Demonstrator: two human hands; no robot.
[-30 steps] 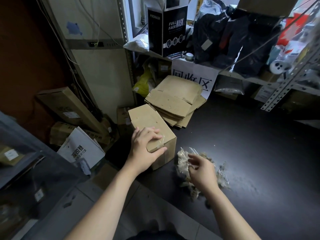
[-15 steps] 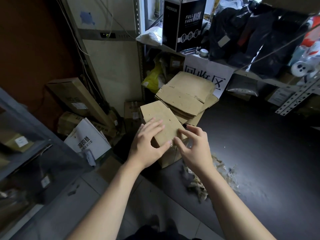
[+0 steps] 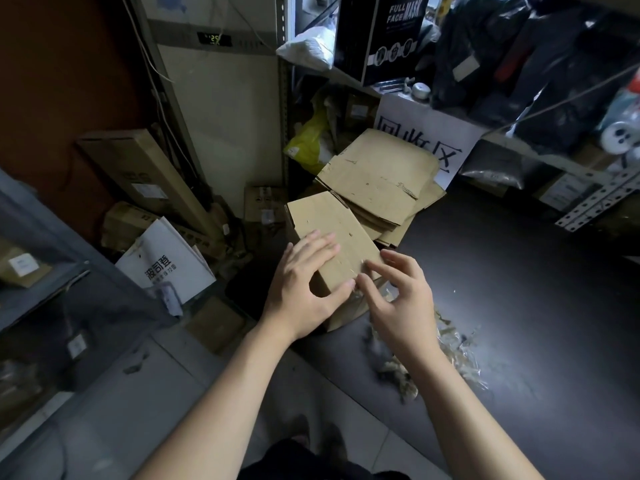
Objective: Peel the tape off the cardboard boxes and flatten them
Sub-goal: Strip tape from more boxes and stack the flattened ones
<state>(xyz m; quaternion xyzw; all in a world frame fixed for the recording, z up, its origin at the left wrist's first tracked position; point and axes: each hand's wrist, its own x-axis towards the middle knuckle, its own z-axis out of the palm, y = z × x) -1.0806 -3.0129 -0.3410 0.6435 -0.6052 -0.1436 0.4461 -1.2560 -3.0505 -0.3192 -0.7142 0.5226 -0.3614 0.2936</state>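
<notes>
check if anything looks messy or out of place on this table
A loose heap of peeled tape scraps is strewn over the dark table beside the right hand, some strands straggling away from it. Behind the box, the stack of flattened cardboard is fanned unevenly, sheets not squared up.

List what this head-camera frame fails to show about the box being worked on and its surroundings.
1. Head view, cardboard box: its near end, and any tape there, is hidden behind the left hand gripping it and the right hand.
2. Right hand's fingertips: blurred, so whether they pinch tape is unclear.
3. White sign: partly covered by the flattened stack.
4. Label on the long box at left: too small to read.
</notes>
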